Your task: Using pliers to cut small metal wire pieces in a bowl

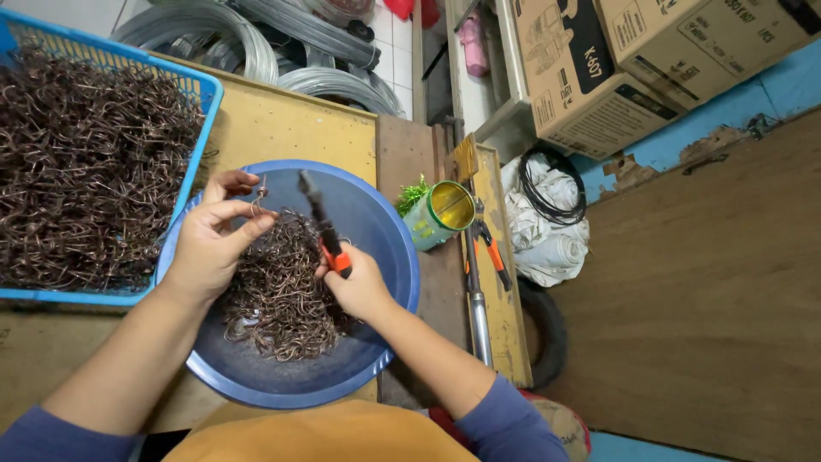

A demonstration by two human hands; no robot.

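My left hand (214, 239) pinches a small bent brown wire hook (258, 201) between thumb and fingers, above the rim of a round blue basin (385, 257). In my right hand (359, 287) are black pliers with orange handles (323, 224), their jaws pointing up and away toward the hook. A heap of brown wire hooks (282, 291) lies in the basin under both hands.
A blue basket (205, 94) full of brown wire hooks sits at the left. A green tin can (440, 214) and a second orange-handled tool (492, 257) lie right of the basin. Coils of grey wire (256, 43), cardboard boxes (616, 60) and white cloth (547, 231) lie beyond.
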